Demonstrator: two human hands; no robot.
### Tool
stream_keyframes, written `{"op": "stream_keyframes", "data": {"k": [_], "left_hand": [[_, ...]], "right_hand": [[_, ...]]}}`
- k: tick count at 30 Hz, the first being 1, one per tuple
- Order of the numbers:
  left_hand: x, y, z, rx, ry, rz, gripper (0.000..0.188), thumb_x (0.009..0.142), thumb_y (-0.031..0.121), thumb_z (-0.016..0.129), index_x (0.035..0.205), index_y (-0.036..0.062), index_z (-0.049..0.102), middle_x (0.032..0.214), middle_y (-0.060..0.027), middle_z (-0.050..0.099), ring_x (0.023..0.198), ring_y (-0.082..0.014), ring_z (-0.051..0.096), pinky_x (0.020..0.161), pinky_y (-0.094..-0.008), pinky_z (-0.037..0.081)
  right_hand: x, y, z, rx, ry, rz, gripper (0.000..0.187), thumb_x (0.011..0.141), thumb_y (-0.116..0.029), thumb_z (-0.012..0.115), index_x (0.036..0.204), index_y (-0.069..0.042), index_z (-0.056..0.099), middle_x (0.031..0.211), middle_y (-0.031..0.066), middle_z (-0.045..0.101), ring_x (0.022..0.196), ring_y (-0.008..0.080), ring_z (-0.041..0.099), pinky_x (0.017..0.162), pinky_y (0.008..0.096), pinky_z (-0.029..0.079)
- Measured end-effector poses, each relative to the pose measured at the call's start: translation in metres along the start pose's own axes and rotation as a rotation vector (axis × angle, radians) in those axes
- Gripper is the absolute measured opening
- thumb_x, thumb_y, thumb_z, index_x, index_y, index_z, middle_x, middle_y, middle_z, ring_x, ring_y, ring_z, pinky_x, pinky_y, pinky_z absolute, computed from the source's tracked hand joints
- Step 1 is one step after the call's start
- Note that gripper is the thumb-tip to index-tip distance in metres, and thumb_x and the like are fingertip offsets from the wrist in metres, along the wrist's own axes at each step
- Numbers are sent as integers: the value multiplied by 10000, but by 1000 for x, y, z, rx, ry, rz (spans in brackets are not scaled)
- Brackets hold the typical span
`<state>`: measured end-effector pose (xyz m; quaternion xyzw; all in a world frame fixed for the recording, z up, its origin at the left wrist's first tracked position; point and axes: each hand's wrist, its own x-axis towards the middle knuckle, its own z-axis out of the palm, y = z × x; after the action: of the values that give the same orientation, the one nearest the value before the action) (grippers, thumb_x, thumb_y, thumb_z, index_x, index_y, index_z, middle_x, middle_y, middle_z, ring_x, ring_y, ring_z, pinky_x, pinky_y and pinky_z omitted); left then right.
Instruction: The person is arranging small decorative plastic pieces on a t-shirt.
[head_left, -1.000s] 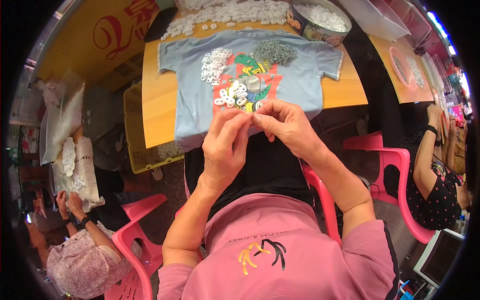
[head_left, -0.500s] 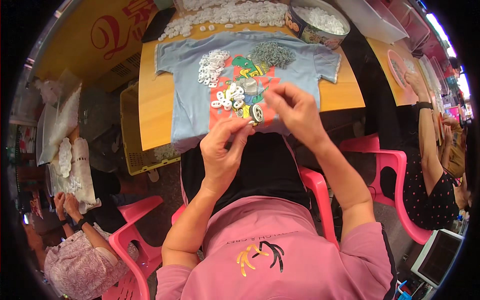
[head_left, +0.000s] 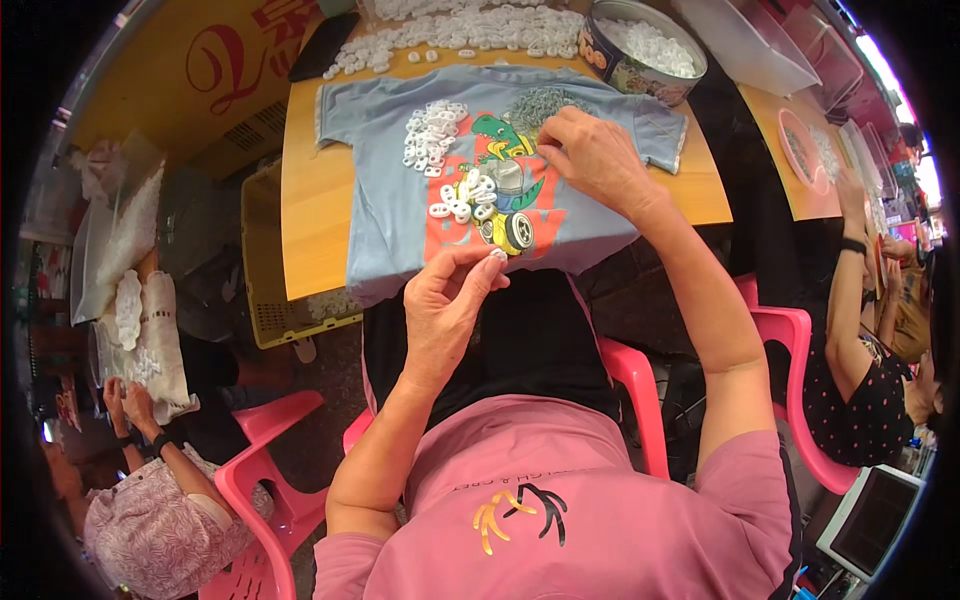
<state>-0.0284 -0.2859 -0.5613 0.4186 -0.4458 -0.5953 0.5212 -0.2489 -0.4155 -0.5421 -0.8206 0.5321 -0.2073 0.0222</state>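
Observation:
My left hand (head_left: 447,300) pinches a small white plastic piece (head_left: 498,256) between thumb and fingertips, just off the front edge of a blue-grey T-shirt (head_left: 380,240) spread on the table. My right hand (head_left: 597,157) reaches over the shirt to a heap of small grey metal parts (head_left: 545,103). Its fingertips are drawn together at the near edge of that heap, and what they hold is hidden. On the shirt's printed dinosaur lies a small group of white oval pieces with holes (head_left: 465,196). Another pile of white pieces (head_left: 433,137) sits farther left.
Many white pieces (head_left: 470,32) spread along the table's far side. A round tin (head_left: 645,50) full of white parts stands at the back right. A yellow crate (head_left: 265,260) is beside the wooden table (head_left: 310,220). Co-workers sit left and right on pink chairs (head_left: 785,340).
My right hand has moved away from my left and forward, to the grey metal heap. My left hand stays nearly in place with the white piece.

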Motion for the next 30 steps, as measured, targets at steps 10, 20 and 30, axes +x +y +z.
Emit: {"op": "stream_keyframes", "data": {"k": [10,20,30], "left_hand": [[1,6,-2,-18,-17,-56,180,931,85,644,1059,-43,646,918,-100,693,783,-133,654,741,-253,525],[5,3,-12,-91,-18,-73,176,937,108,648,1045,-30,637,910,-76,684,770,-111,643,715,-232,515],[5,2,-13,-99,-11,-65,171,938,102,644,1047,-30,634,906,-76,681,766,-115,641,713,-234,514]], "right_hand": [[20,0,-10,-74,-250,-14,140,849,-175,625,869,-38,645,924,146,653,894,363,634,772,457,505],[6,4,-13,-3,-143,-140,114,828,-142,620,863,-33,623,887,128,652,853,341,629,751,428,499],[2,6,-19,57,-127,-56,137,843,-141,626,907,-25,659,901,137,654,876,338,627,760,414,487]]}}
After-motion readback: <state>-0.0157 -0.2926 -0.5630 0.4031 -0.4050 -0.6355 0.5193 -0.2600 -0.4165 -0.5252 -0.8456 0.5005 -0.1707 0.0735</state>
